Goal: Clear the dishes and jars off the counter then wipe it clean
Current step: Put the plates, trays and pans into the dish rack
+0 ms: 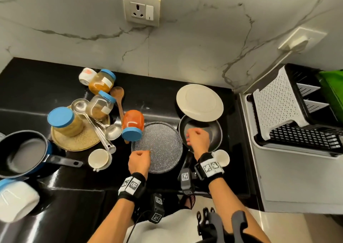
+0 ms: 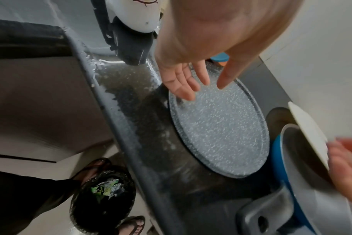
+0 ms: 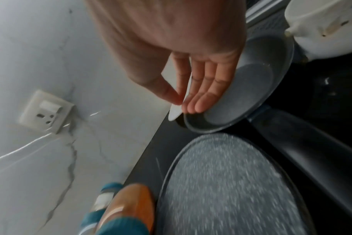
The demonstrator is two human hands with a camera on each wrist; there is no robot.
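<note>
A white plate [image 1: 199, 102] [image 2: 307, 132] lies tilted on the far rim of a dark frying pan [image 1: 217, 131] [image 3: 251, 95]. My right hand [image 1: 195, 137] [image 3: 183, 103] hovers over that pan with its fingers fairly straight. The plate's near edge [image 3: 174, 113] shows between thumb and fingers, and I cannot tell if they touch it. My left hand [image 1: 139, 161] [image 2: 203, 89] hangs relaxed and empty over the near left edge of a speckled flat pan [image 1: 159, 146] [image 2: 217, 130] [image 3: 227, 182]. An orange jar [image 1: 132, 121] [image 3: 129, 205] with a blue lid lies tipped on that pan's far left rim.
Left of the pans are three blue-lidded jars [image 1: 101, 81], steel ladles [image 1: 96, 120], a wooden spoon [image 1: 118, 98], a woven mat [image 1: 78, 140], a saucepan [image 1: 24, 153] and white cups [image 1: 99, 158]. Another cup [image 1: 221, 157] sits by my right wrist. A dish rack [image 1: 297, 112] stands to the right.
</note>
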